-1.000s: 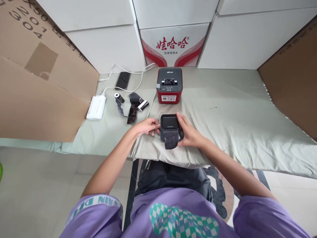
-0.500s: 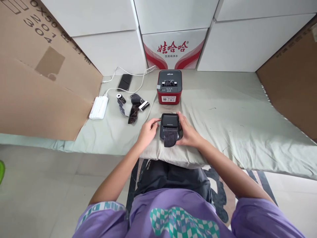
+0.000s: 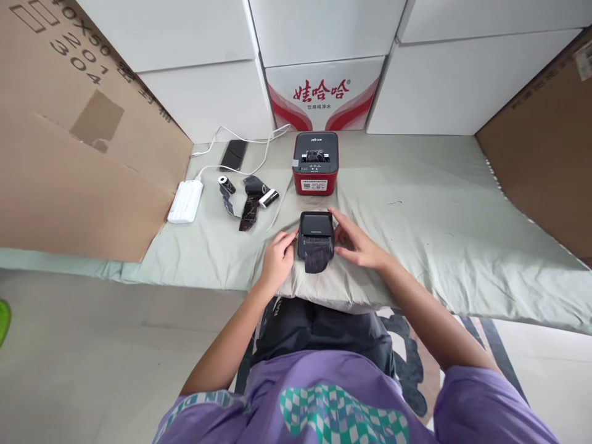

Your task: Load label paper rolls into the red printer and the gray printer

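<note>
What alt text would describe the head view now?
A person's left hand and right hand are at opposite sides of a black device with a black strip at its front, on pale green cloth. Beyond stands a red, dark-topped machine; to the left are black rolls and a white block.

Two hands at a small black device (image 3: 316, 222) on a cloth-covered counter (image 3: 416, 203).
The left hand (image 3: 279, 259) has its fingertips at the device's left edge; the right hand (image 3: 363, 248) spreads its fingers along the right edge — a dark strip (image 3: 318, 259) hangs from the device's near side. Just beyond the device stands a red machine (image 3: 315, 183) with a dark top; left of the device lie dark rolls (image 3: 252, 185) and — farther left — a white block (image 3: 185, 202).
</note>
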